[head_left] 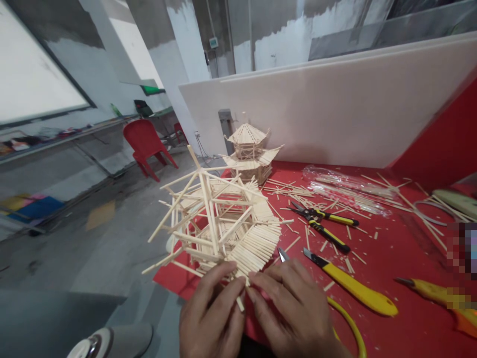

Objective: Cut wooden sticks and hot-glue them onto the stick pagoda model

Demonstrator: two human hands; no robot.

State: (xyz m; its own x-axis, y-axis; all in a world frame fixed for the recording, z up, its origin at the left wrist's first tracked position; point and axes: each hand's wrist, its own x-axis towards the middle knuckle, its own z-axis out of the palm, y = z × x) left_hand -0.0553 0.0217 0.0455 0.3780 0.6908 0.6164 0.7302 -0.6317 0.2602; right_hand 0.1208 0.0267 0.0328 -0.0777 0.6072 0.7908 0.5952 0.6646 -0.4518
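A pavilion model (212, 214) built of pale wooden sticks stands at the front of the red table, its roof frame open and a skirt of close-laid sticks round its right side. At its near edge my left hand (214, 311) is closed, thumb and fingertips pinched against the skirt. My right hand (288, 306) is closed opposite, its fingertips meeting the left ones around the end of a small wooden stick. One eave stick (240, 304) sticks out toward me between the hands. My fingers hide part of the joint.
A finished-looking stick pagoda (248, 149) stands behind. On the red table (372, 271) lie cutting pliers (316, 219), a yellow utility knife (350, 288), a yellow-handled tool (428, 291), bagged sticks (346, 191) and scraps. A flask (112, 340) is at lower left.
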